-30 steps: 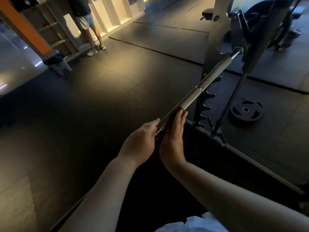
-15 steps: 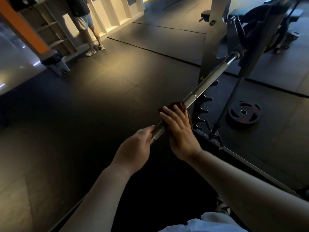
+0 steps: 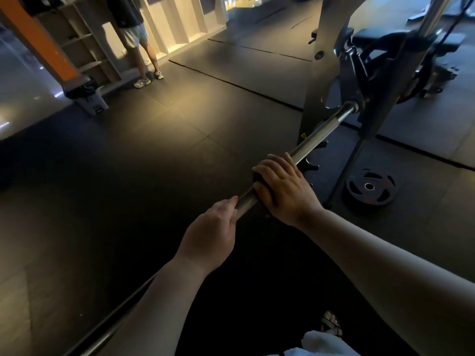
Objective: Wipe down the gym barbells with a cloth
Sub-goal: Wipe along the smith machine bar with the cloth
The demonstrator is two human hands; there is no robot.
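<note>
While the left hand (image 3: pixel 213 232) curls around the long chrome steel barbell (image 3: pixel 321 136) racked in the grey machine frame (image 3: pixel 326 80), the right hand (image 3: pixel 282 191) clamps a small dark cloth (image 3: pixel 257 179) onto the shaft. Progress is judged early, since the stretch toward the far collar appears not yet wiped.

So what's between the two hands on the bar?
Just a short bare stretch of the shiny barbell, between the left hand and the right hand. The head view shows it.
</note>
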